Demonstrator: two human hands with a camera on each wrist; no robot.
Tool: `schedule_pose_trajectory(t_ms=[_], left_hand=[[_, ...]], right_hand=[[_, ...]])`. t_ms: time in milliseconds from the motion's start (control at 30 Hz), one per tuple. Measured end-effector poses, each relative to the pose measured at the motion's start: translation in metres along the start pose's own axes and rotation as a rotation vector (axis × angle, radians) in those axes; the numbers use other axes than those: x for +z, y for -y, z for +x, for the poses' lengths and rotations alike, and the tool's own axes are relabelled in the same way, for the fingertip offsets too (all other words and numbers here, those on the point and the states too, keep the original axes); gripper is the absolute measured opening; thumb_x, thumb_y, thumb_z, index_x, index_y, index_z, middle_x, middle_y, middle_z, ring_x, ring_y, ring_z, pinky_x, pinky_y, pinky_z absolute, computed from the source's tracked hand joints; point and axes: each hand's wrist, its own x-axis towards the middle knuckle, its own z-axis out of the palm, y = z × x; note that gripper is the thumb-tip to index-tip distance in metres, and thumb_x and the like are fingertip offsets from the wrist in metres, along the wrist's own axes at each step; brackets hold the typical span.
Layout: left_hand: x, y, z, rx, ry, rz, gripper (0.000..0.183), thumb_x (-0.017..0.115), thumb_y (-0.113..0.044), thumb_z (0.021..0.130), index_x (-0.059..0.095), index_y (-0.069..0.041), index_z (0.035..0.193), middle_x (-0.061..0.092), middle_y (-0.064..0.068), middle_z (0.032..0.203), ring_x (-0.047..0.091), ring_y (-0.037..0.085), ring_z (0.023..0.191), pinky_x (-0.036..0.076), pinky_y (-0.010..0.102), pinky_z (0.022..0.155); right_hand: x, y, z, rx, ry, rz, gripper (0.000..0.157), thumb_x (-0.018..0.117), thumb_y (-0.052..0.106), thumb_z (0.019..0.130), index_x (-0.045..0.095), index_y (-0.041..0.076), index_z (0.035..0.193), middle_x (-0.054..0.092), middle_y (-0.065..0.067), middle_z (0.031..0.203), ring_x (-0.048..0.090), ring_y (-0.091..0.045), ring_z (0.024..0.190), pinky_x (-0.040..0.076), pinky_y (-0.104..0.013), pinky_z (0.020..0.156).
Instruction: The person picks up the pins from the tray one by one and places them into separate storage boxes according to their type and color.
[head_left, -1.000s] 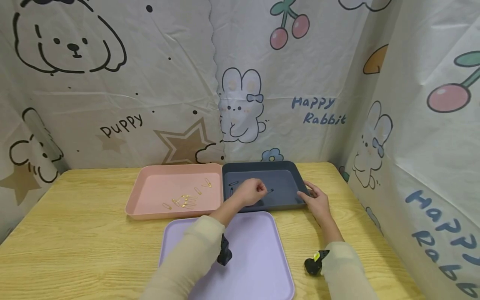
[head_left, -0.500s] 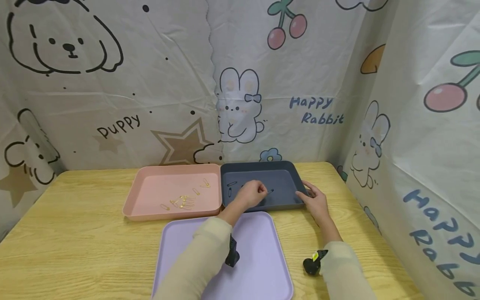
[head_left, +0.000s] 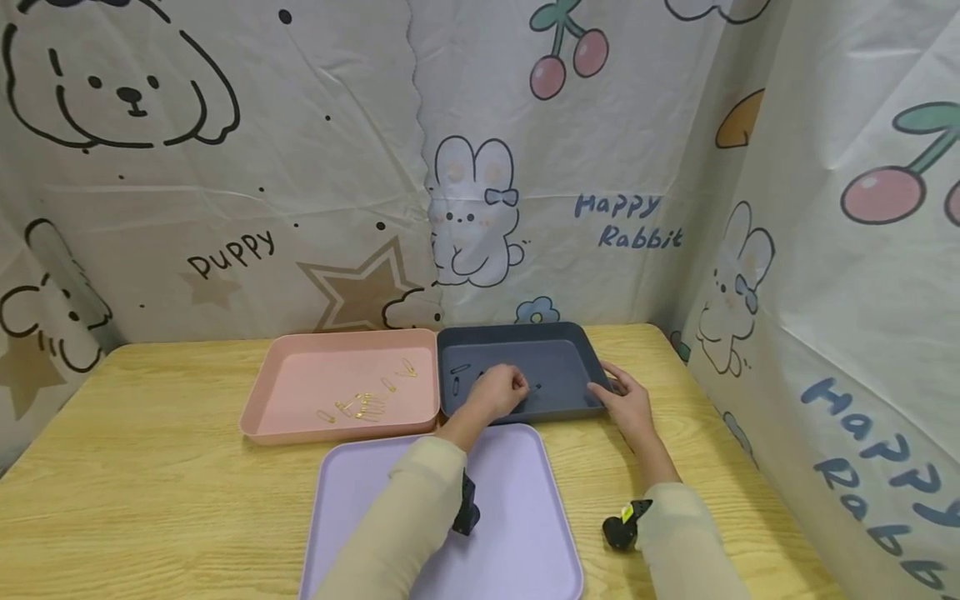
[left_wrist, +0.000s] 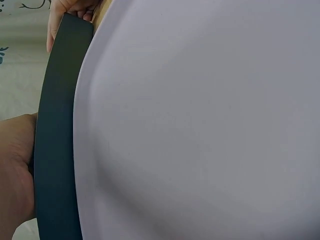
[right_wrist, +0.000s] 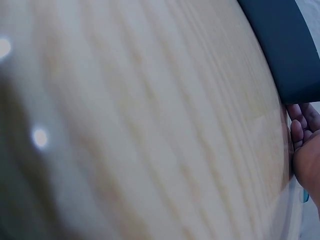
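Over the dark blue tray (head_left: pixel 555 358), my left hand (head_left: pixel 498 390) has its fingers curled, thumb and index together. A small black safety pin (head_left: pixel 536 387) shows at the fingertips and appears pinched there; its other end is hidden. Several more black safety pins (head_left: pixel 456 386) lie at the tray's left side, partly behind the hand. My right hand (head_left: pixel 632 408) grips the tray's right edge, thumb on the rim; in the right wrist view its fingers (right_wrist: pixel 297 131) curl at the corner. Gold safety pins (head_left: pixel 363 406) lie loosely in the pink tray (head_left: pixel 300 358).
The pink tray stands against the dark tray's left side. A lilac tray (head_left: pixel 517 533) lies in front of them, under my left forearm. All rest on a wood-grain table (head_left: pixel 150 467). A printed cloth (head_left: pixel 337 167) hangs behind and at the right.
The head view has shifted slightly, so everything sits a little further left. My left hand has moved slightly right over the dark tray, then stayed there. The right hand keeps its hold.
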Motion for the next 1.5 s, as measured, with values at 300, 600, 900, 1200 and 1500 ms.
schedule_pose_trajectory(t_ms=[300, 600, 900, 1200, 1500], left_hand=[[0.000, -0.002, 0.001, -0.010, -0.009, 0.034, 0.020, 0.055, -0.020, 0.092, 0.058, -0.014, 0.074, 0.050, -0.004, 0.069, 0.046, 0.010, 0.062, 0.036, 0.026, 0.062], [0.002, 0.001, 0.004, -0.024, -0.009, 0.037, 0.022, 0.053, -0.018, 0.092, 0.054, -0.014, 0.071, 0.047, -0.003, 0.067, 0.044, 0.011, 0.061, 0.035, 0.024, 0.059], [0.003, 0.005, 0.007, -0.026, -0.024, 0.053, 0.016, 0.056, -0.019, 0.092, 0.061, -0.013, 0.077, 0.054, -0.002, 0.076, 0.048, 0.011, 0.068, 0.038, 0.025, 0.063], [0.000, 0.008, 0.007, -0.040, -0.029, 0.062, 0.013, 0.058, -0.019, 0.090, 0.064, -0.012, 0.080, 0.057, -0.001, 0.081, 0.050, 0.012, 0.072, 0.041, 0.026, 0.065], [-0.005, 0.014, 0.008, -0.038, -0.041, 0.035, 0.011, 0.058, -0.020, 0.091, 0.065, -0.012, 0.087, 0.058, -0.001, 0.083, 0.050, 0.013, 0.074, 0.043, 0.029, 0.071]], right_hand=[[0.000, 0.001, 0.000, 0.004, -0.009, -0.010, 0.055, 0.067, 0.028, 0.086, 0.049, 0.021, 0.137, 0.053, -0.014, 0.131, 0.048, -0.022, 0.117, 0.040, -0.012, 0.072], [0.001, 0.001, 0.000, 0.012, -0.012, -0.011, 0.054, 0.067, 0.026, 0.086, 0.049, 0.021, 0.137, 0.052, -0.013, 0.131, 0.048, -0.022, 0.119, 0.039, -0.010, 0.074], [0.002, -0.001, 0.001, 0.007, -0.023, -0.008, 0.055, 0.069, 0.028, 0.084, 0.051, 0.021, 0.135, 0.055, -0.013, 0.128, 0.049, -0.020, 0.112, 0.040, -0.014, 0.070], [0.002, 0.000, 0.000, 0.012, -0.013, -0.007, 0.057, 0.070, 0.033, 0.083, 0.050, 0.022, 0.136, 0.053, -0.013, 0.130, 0.048, -0.022, 0.119, 0.040, -0.012, 0.074], [0.001, 0.000, 0.000, 0.010, -0.015, 0.003, 0.056, 0.069, 0.030, 0.084, 0.050, 0.021, 0.136, 0.052, -0.012, 0.131, 0.049, -0.021, 0.117, 0.040, -0.013, 0.072]])
